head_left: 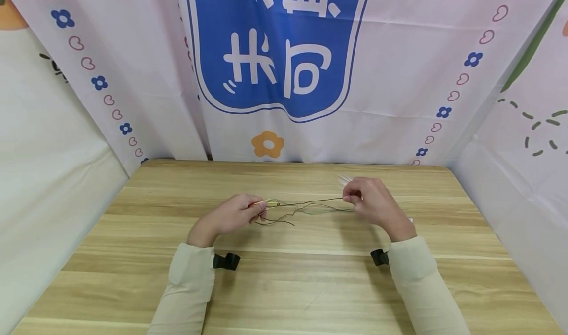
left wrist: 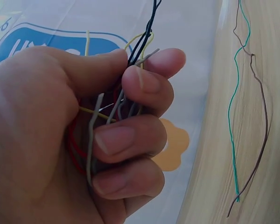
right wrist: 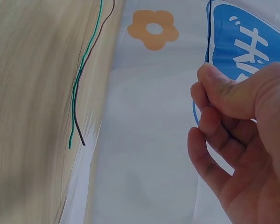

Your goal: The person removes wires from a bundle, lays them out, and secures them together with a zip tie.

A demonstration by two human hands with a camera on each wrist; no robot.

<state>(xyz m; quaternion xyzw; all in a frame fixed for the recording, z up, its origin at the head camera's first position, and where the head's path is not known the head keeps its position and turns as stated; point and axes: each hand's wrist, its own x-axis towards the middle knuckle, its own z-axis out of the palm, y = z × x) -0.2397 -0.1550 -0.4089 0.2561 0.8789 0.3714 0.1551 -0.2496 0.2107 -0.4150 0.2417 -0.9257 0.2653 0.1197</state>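
Observation:
My left hand (head_left: 239,212) grips a small bundle of thin wires with its fingers curled. In the left wrist view, a red wire (left wrist: 73,142), a grey wire (left wrist: 90,140) and a yellow wire (left wrist: 87,44) show in it. Two strands of black wire (left wrist: 144,37) leave between thumb and forefinger. Across the gap, my right hand (head_left: 372,202) pinches the far end of the black wire (right wrist: 209,32) between thumb and forefinger, and it runs nearly straight. Below lie a green wire (left wrist: 229,109) and a brown wire (left wrist: 266,116), crossing each other on the table.
Thin white strips (head_left: 343,181) lie behind the right hand on the wooden table (head_left: 284,285); their kind is unclear. Printed cloth (head_left: 390,103) hangs at the table's back edge, with pale cloth at both sides. Each wrist carries a black mount (head_left: 227,261).

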